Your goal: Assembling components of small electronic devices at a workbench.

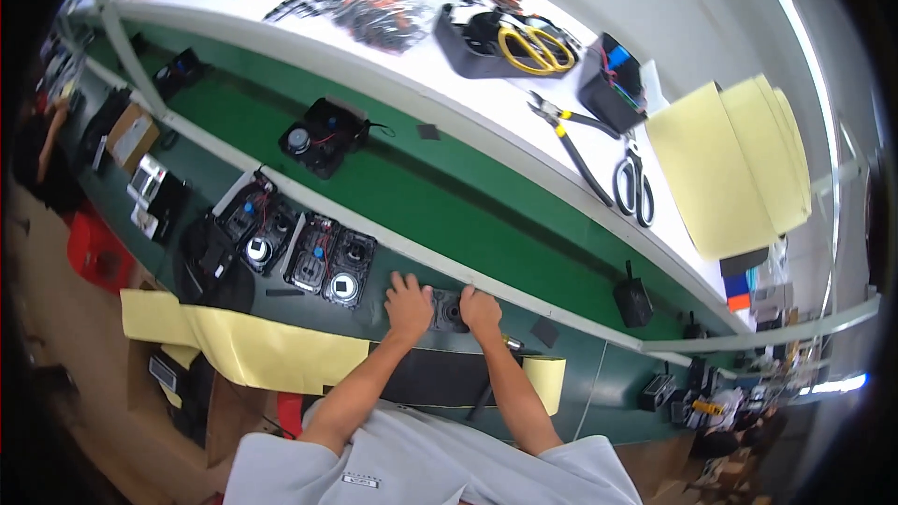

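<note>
A small black plastic panel with a round part at its centre point(450, 311) lies on the green bench between my hands. At its left edge, my left hand point(409, 307) rests with its fingers spread and its thumb against the panel. My right hand point(480, 310) is closed at the panel's right edge, its fingertips partly hidden. Just left of my hands sits an open black speaker housing point(329, 260) with a white-centred round driver and a blue connector; a second similar housing point(254, 224) is beyond it. In front of me lies a black sheet strip point(421, 374) with yellow backing paper point(271, 346).
A white shelf point(412, 75) above the bench holds yellow-handled scissors point(538, 47), cutters point(572, 136), black-handled scissors point(634, 189) and yellow sheets point(730, 168). Another black housing point(325, 136) sits on the green surface behind. A red stool point(98, 248) stands at left.
</note>
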A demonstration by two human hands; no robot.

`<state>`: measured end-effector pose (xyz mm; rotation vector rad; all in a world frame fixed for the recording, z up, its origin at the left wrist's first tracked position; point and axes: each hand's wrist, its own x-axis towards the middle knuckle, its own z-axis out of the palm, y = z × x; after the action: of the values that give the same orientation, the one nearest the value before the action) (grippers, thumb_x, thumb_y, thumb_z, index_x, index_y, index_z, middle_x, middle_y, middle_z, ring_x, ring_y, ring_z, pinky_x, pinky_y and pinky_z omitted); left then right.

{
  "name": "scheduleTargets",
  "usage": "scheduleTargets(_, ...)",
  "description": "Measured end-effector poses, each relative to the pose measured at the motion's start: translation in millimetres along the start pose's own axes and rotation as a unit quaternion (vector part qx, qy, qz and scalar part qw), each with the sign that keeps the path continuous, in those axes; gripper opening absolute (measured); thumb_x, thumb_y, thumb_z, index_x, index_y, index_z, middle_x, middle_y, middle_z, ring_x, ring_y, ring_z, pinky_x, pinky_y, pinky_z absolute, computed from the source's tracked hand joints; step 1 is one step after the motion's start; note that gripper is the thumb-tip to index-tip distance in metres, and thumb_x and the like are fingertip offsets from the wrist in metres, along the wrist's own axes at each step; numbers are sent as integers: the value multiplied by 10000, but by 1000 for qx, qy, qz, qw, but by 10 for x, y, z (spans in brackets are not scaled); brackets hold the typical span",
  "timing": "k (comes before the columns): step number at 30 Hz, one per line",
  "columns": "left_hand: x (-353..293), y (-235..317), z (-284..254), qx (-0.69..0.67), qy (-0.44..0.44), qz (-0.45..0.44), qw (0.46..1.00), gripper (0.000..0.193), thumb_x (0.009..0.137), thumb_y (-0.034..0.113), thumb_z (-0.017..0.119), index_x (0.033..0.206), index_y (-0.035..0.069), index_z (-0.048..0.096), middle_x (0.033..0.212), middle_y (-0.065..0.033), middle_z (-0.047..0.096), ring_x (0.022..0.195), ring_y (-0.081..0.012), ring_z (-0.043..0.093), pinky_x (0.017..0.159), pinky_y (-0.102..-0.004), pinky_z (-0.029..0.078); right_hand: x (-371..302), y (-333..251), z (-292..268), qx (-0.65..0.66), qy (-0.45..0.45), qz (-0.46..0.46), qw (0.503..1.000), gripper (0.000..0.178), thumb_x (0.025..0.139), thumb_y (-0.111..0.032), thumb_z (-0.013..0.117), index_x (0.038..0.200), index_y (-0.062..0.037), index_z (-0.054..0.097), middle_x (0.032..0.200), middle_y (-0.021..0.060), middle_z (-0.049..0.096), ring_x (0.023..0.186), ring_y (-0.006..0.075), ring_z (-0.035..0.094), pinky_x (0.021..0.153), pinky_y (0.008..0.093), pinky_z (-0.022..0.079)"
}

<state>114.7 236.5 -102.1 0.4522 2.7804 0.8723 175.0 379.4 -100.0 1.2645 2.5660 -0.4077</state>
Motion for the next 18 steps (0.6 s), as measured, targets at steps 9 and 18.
scheduleTargets(9, 357, -258, 124, 42, -121, 14, 992, 389, 1001, 329, 431, 991, -28, 587, 962, -261, 674, 821, -445, 675, 755, -534, 548, -270, 186, 644, 253, 150, 79, 952, 387, 963, -250, 373, 912, 0, 663, 995, 313, 640, 885, 501, 615, 824, 571, 491)
scheduleTargets(18, 316, -277, 41, 108, -60, 104, 987, 335, 988, 262, 421, 865, 25, 625, 876, -212, 676, 770, -430, 666, 659, -522, 544, -488, 28, 342, 220, 113, 45, 968, 292, 979, -260, 430, 912, -28, 595, 925, 247, 654, 849, 455, 638, 735, 556, 525)
